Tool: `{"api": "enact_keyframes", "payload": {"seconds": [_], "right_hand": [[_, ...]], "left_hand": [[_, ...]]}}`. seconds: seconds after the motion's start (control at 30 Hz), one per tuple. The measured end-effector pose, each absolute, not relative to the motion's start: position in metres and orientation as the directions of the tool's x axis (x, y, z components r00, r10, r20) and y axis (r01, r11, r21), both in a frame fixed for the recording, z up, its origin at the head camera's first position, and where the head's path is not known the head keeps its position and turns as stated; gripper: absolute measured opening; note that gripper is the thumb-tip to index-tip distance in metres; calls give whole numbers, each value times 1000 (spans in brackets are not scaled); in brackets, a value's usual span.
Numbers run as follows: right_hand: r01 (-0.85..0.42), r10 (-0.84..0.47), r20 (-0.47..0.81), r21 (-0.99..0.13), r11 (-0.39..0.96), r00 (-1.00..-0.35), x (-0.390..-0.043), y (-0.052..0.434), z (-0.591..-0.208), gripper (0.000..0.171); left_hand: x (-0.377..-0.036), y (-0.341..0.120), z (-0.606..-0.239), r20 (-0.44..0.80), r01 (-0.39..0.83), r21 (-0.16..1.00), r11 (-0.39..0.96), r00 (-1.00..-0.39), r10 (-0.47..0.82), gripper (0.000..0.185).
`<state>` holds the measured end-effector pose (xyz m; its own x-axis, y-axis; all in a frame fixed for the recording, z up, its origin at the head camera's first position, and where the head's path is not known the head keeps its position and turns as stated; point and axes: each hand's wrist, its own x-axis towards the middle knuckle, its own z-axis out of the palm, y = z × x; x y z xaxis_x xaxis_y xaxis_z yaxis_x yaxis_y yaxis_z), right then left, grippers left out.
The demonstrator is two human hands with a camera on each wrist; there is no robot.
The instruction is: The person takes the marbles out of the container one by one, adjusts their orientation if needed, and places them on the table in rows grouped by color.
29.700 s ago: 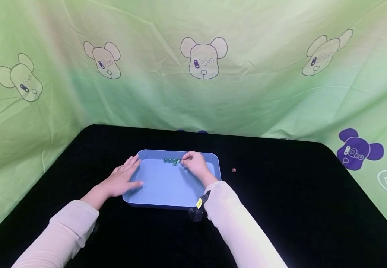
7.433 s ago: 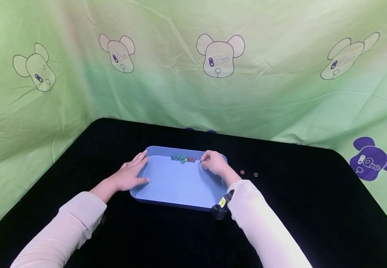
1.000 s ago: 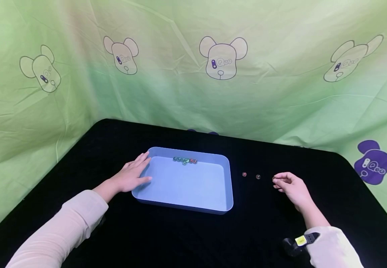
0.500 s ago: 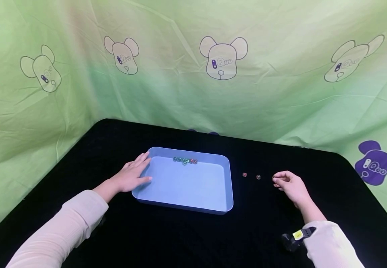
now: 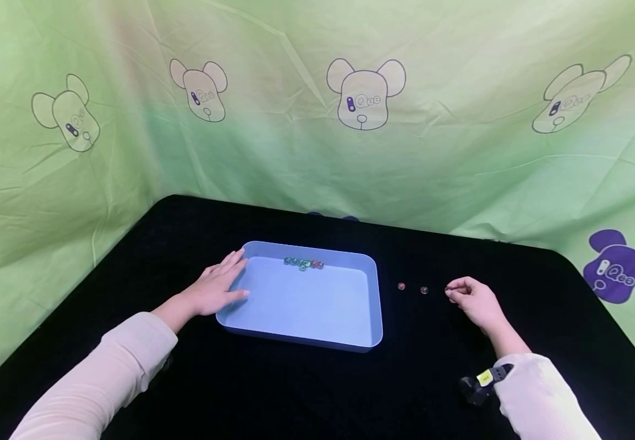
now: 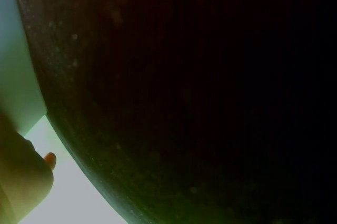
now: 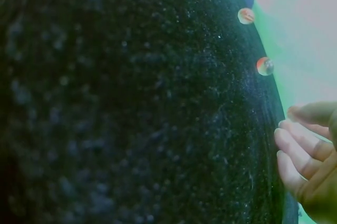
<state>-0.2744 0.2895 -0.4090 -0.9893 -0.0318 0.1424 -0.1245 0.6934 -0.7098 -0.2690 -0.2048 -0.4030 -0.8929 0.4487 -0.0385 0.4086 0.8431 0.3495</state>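
Observation:
My left hand (image 5: 211, 290) lies spread over the left rim of a shallow blue tray (image 5: 295, 305), its thumb reaching inside. Along the tray's far wall sit several green glass marbles (image 5: 294, 261) in a row, with reddish marbles (image 5: 317, 264) at the row's right end. Right of the tray, a red marble (image 5: 401, 286) and a darker marble (image 5: 424, 290) rest apart on the black cloth. Beyond them my right hand (image 5: 477, 302) pinches a small dark marble (image 5: 447, 289) at its fingertips, mostly covered; in the right wrist view the fingers (image 7: 300, 142) hide it.
Black cloth (image 5: 295, 391) covers the table. A green printed curtain (image 5: 273, 165) stands behind and at both sides. The left wrist view is mostly dark cloth, with part of the hand (image 6: 26, 176) at its lower left.
Earlier the right hand was inside the tray, and the row gained reddish marbles. It then moved right onto the cloth. Over the last second its fingertips shift slightly left; the left hand stays put.

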Motion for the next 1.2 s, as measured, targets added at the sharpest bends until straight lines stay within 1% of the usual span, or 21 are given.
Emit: {"api": "enact_keyframes", "payload": {"seconds": [0.23, 0.43, 0.7, 1.0, 1.2], "right_hand": [[-134, -33, 175, -609, 782, -984, -276, 292, -409, 14], [-134, -44, 168, -569, 812, -985, -276, 290, -407, 13], [-121, -48, 143, -554, 824, -988, -277, 290, -407, 11], [-129, -58, 147, -541, 831, -987, -279, 289, -407, 10], [-117, -52, 131, -556, 823, -990, -276, 290, -406, 14]], "left_hand": [[-269, -205, -402, -38, 412, 344, 844, -892, 451, 68], [-270, -206, -402, -38, 409, 345, 845, -893, 448, 67], [-270, -206, -402, -39, 410, 344, 845, -893, 449, 68], [-271, -206, -402, -43, 410, 347, 843, -891, 451, 68], [-271, -207, -403, -39, 414, 352, 840, -890, 455, 68]]}}
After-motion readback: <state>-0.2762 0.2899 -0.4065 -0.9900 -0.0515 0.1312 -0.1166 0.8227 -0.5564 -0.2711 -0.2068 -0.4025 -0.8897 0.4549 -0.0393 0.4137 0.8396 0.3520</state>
